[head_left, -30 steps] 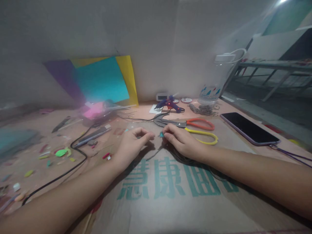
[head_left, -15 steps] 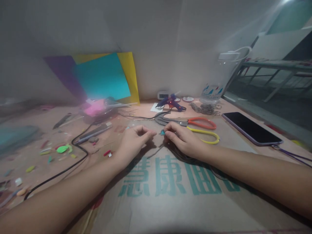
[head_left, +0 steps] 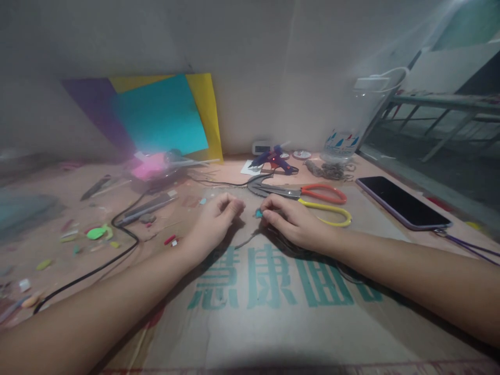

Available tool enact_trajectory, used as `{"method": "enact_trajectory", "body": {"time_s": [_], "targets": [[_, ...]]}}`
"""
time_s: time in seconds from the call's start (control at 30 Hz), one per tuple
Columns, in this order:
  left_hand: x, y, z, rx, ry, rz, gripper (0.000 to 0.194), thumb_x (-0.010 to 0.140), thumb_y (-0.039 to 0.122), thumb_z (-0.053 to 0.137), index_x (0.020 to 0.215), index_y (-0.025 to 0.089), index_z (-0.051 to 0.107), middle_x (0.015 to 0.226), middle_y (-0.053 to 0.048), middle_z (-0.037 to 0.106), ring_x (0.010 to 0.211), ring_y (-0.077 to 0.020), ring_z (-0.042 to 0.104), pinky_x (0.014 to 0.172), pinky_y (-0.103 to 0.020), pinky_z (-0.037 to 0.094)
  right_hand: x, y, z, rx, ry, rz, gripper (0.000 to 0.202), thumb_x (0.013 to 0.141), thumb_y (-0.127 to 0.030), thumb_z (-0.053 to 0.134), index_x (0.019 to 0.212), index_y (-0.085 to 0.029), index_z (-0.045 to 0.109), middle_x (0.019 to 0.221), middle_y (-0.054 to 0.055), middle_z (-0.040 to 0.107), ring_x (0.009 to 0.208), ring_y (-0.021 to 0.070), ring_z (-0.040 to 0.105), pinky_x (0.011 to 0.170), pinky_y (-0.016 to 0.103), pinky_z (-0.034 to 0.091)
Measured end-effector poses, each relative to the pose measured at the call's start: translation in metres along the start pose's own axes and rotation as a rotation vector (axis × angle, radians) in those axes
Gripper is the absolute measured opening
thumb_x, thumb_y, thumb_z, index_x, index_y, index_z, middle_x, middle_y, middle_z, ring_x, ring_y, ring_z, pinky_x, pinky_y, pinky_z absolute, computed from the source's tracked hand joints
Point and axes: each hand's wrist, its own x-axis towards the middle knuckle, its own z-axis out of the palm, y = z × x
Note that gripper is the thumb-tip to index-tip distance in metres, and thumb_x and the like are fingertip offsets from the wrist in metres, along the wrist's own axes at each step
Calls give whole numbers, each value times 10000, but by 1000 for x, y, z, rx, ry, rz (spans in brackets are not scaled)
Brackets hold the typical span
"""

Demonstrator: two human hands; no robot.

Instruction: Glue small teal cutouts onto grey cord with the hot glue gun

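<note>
My right hand (head_left: 291, 219) pinches a small teal piece (head_left: 258, 213) between thumb and fingertips, just above the printed cardboard (head_left: 242, 328). Under that hand lies a thin dark cord (head_left: 250, 239), its loose end pointing left; whether the fingers also hold it I cannot tell. To the left, my left hand (head_left: 216, 219) has thumb and index finger pressed together, apart from the teal piece. Anything between those fingertips is hidden. Behind the right hand lie pliers (head_left: 283, 191) with one orange and one yellow handle.
A blue glue gun (head_left: 273, 160) with a red light stands at the back near a small digital clock (head_left: 262, 148). A phone (head_left: 402, 203) and clear plastic jug (head_left: 341, 140) are right. Colored scraps and a black cable (head_left: 94, 271) lie left; colored sheets (head_left: 164, 117) lean on the wall.
My left hand has drawn slightly away from the teal piece, its fingertips curling in closer. My right hand still holds that piece. The view has shifted a little.
</note>
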Motion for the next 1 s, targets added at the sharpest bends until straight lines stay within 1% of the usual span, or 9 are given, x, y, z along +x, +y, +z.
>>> {"method": "enact_trajectory", "body": {"time_s": [0.07, 0.17, 0.27, 0.37, 0.47, 0.53, 0.8, 0.9, 1.0], "targets": [[0, 2, -1, -8, 2, -7, 245, 809, 409, 601, 742, 183, 534, 673, 12, 608, 652, -152, 618, 620, -255, 474, 0, 0, 0, -3, -2, -2, 102, 921, -252, 427, 889, -194, 504, 809, 23, 636, 753, 153, 580, 695, 267, 406], [0, 2, -1, 36, 44, -40, 281, 747, 421, 671, 701, 182, 529, 652, 13, 618, 617, -153, 621, 586, -252, 466, 0, 0, 0, -9, -6, -4, 107, 923, -250, 420, 886, -192, 503, 808, 24, 639, 753, 153, 580, 695, 267, 404], [2, 1, -1, 56, 5, -31, 358, 799, 501, 588, 652, 180, 527, 616, 5, 605, 589, -154, 609, 571, -258, 462, 0, 0, 0, -24, -6, -15, 112, 922, -250, 420, 884, -192, 508, 807, 23, 636, 748, 152, 574, 687, 265, 400], [3, 1, 0, 81, -76, 71, 333, 876, 449, 491, 728, 176, 609, 693, -17, 637, 680, -165, 617, 651, -271, 471, 0, 0, 1, -44, -25, -26, 112, 912, -247, 439, 883, -187, 529, 814, 25, 632, 744, 150, 569, 681, 260, 399], [2, 3, 0, 171, -120, 198, 248, 864, 363, 529, 746, 182, 652, 779, -33, 665, 791, -185, 608, 755, -292, 456, 0, 0, 1, -47, -55, -48, 115, 899, -243, 468, 870, -181, 561, 822, 29, 639, 746, 146, 572, 679, 253, 401], [1, 4, -1, 203, -142, 220, 253, 853, 366, 541, 718, 184, 655, 797, -39, 668, 803, -191, 606, 769, -300, 452, 1, -1, 1, -40, -57, -54, 122, 894, -253, 482, 868, -179, 576, 818, 29, 645, 739, 144, 573, 669, 248, 400], [0, 3, 3, 292, -239, 203, 193, 820, 359, 575, 785, 196, 672, 824, -19, 668, 812, -179, 607, 737, -272, 447, 2, -1, 1, 7, 15, 16, 164, 888, -297, 504, 829, -172, 591, 760, 5, 632, 681, 121, 555, 630, 229, 398], [-1, 4, 3, 235, -226, 172, 184, 820, 341, 563, 743, 191, 639, 780, -13, 653, 778, -174, 598, 709, -268, 450, 2, -1, 1, 109, 15, 38, 196, 918, -317, 460, 867, -174, 584, 764, 6, 632, 704, 127, 579, 652, 236, 423], [-2, 6, 3, 119, -166, 56, 219, 824, 364, 558, 706, 182, 585, 715, -4, 628, 697, -158, 584, 647, -252, 444, 3, -1, 0, 223, 68, 81, 210, 930, -347, 440, 921, -174, 559, 771, 7, 632, 721, 132, 605, 679, 246, 453]]}}
